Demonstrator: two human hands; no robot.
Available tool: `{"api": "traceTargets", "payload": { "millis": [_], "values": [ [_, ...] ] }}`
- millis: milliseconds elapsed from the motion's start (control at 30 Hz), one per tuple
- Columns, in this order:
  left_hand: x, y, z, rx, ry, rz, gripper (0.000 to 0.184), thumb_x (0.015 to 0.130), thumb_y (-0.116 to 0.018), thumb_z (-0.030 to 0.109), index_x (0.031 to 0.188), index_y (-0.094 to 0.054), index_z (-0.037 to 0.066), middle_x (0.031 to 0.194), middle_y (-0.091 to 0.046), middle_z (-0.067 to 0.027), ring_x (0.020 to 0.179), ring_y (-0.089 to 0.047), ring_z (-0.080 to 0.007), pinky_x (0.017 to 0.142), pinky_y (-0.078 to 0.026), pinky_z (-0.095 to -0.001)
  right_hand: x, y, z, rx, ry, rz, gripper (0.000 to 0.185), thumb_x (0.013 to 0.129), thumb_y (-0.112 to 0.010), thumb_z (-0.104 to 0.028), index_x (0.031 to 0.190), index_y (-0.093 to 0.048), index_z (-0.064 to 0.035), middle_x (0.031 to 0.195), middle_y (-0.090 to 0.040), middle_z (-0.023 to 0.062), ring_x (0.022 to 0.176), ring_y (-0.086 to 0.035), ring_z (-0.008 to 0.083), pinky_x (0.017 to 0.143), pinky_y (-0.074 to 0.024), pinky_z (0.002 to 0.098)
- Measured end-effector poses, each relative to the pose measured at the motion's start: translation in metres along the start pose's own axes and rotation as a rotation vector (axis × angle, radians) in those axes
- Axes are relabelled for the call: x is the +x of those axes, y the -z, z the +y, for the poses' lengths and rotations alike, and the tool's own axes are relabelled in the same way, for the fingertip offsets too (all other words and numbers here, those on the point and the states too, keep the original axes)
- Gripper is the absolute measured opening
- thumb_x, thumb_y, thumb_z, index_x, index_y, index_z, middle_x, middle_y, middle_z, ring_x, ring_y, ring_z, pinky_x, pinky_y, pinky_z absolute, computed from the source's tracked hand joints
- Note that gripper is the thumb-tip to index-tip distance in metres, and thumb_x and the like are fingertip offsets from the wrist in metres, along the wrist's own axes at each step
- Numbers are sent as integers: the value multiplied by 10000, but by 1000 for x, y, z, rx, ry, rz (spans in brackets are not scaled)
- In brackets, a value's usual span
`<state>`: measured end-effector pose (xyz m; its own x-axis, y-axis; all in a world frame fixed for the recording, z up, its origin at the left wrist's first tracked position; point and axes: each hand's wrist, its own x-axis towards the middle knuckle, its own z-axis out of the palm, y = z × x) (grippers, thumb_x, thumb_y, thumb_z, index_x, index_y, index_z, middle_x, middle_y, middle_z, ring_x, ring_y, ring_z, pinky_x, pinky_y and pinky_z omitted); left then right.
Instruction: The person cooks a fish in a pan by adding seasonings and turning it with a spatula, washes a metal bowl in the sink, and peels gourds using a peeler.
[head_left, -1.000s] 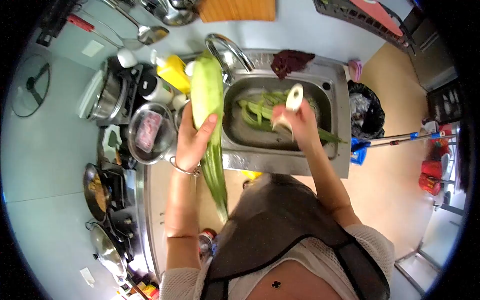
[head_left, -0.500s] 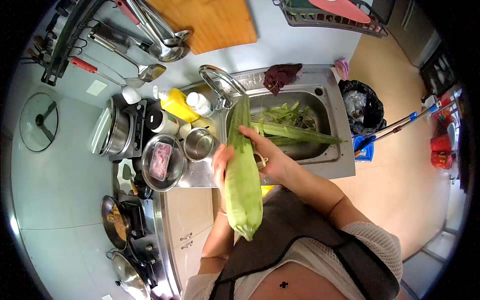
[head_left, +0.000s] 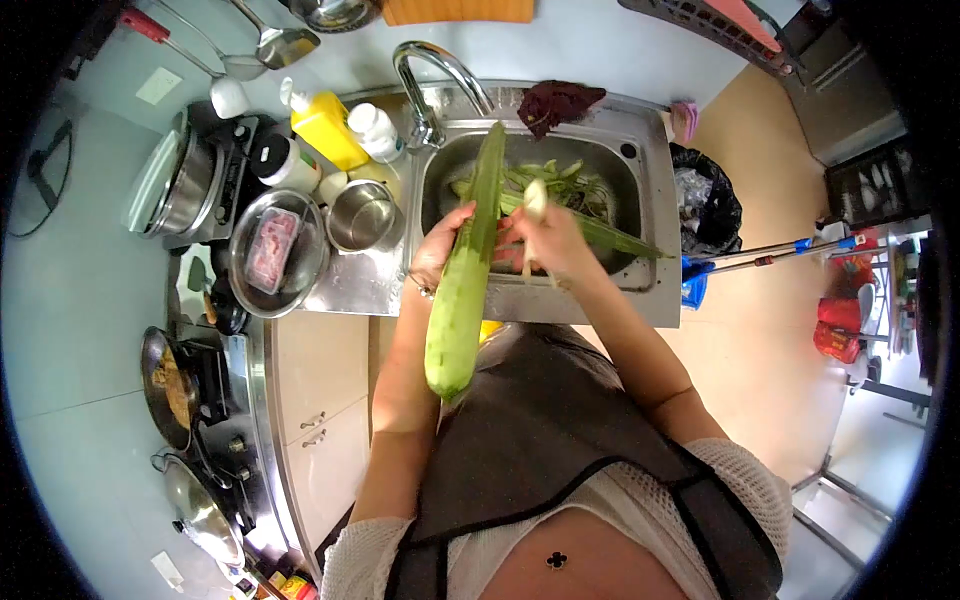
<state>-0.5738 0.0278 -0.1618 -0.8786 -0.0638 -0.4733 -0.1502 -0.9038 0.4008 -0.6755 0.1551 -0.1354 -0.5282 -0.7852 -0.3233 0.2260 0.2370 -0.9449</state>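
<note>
A long green luffa gourd (head_left: 458, 325) slants over the sink's near edge, its thick pale end toward me and its thinner, darker green end over the basin. My left hand (head_left: 438, 250) is closed around its middle from the left side. Just right of the gourd, my right hand (head_left: 555, 243) grips a cream-coloured peeler (head_left: 536, 200); blur hides its blade and some fingers. Below the hands, the steel sink (head_left: 655, 190) holds green peelings (head_left: 565, 180) and another long ridged gourd (head_left: 625, 238), which lies partly under my right hand.
Left of the sink stand a metal pot (head_left: 360, 215), a steel bowl (head_left: 240, 255) with a pack of meat (head_left: 272, 250), and a yellow bottle (head_left: 328, 130). The faucet (head_left: 430, 60) arches behind. A dark cloth (head_left: 555, 105) lies on the rim. A black-lined bin (head_left: 715, 205) is at right.
The gourd's near end has swung left and lifted away from my body. My right hand has moved off the gourd to its right, with the peeler. The view has shifted.
</note>
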Motion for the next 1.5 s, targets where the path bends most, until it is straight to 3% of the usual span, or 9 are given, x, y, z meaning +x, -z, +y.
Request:
{"api": "traceTargets", "payload": {
  "millis": [67, 267, 467, 733, 933, 1167, 1333, 1467, 1500],
  "values": [
    [7, 7, -4, -227, 24, 105, 346, 847, -423, 315, 948, -528, 0, 871, -567, -127, 731, -549, -233, 685, -437, -372, -9, 13, -18, 194, 126, 209, 238, 843, -461, -217, 877, -511, 13, 659, -531, 64, 499, -517, 112, 420, -416, 231],
    [5, -1, -16, -549, 275, 62, 383, 856, -400, 371, 991, -484, 23, 799, -565, -150, 652, -539, -254, 562, -421, -395, -10, 11, -17, 639, 201, -234, 157, 860, -475, -149, 942, -492, -17, 890, -508, 80, 792, -537, 175, 728, -466, 323],
    [-17, -20, -25, 46, -94, -1, 339, 897, -357, 294, 1088, -441, 27, 808, -554, -105, 632, -554, -211, 563, -490, -333, -6, 9, -8, 598, -52, -290, 192, 791, -587, -141, 909, -510, -10, 840, -567, 66, 773, -570, 163, 698, -474, 304],
    [-11, 7, -35, -105, 50, 16, 330, 885, -381, 300, 998, -482, 7, 791, -557, -94, 635, -566, -197, 523, -488, -295, 13, 2, 11, 417, -80, -285, 169, 799, -563, -161, 851, -536, -4, 728, -604, 96, 532, -515, 73, 428, -335, 180],
    [-36, 6, -40, -405, 326, -18, 423, 879, -347, 380, 1058, -443, 9, 818, -482, -126, 690, -460, -208, 666, -407, -359, 109, 66, 69, 438, -11, 287, 92, 772, -524, -25, 818, -553, 49, 766, -597, 121, 610, -569, 165, 492, -446, 281],
    [-55, 19, -25, -261, 160, 124, 445, 875, -346, 428, 1107, -462, 67, 885, -513, -144, 643, -484, -197, 550, -409, -301, 144, 119, 79, -1268, -16, 420, 208, 813, -512, -85, 991, -431, -14, 814, -578, 160, 644, -571, 244, 532, -442, 384],
    [-44, 13, -8, -116, 85, 190, 416, 894, -340, 372, 1034, -495, 13, 786, -564, -135, 671, -571, -202, 513, -460, -322, 103, 81, 5, 34, 203, 278, 232, 787, -532, -49, 1007, -460, -24, 794, -584, 96, 645, -563, 163, 526, -466, 269],
    [-36, 5, -8, 69, -107, 64, 395, 901, -281, 315, 984, -512, 5, 733, -567, -151, 650, -562, -208, 579, -482, -296, 24, 6, -25, 419, 44, -169, 286, 754, -565, -28, 1016, -449, -15, 851, -580, 106, 635, -562, 162, 498, -445, 227],
    [-42, -24, -3, 144, -114, 360, 381, 903, -261, 299, 973, -507, 17, 700, -570, -138, 628, -561, -187, 566, -480, -282, 13, -3, -26, 466, 7, -285, 294, 751, -563, -19, 1020, -445, -21, 844, -579, 108, 616, -559, 155, 471, -422, 221]
  ]
}}
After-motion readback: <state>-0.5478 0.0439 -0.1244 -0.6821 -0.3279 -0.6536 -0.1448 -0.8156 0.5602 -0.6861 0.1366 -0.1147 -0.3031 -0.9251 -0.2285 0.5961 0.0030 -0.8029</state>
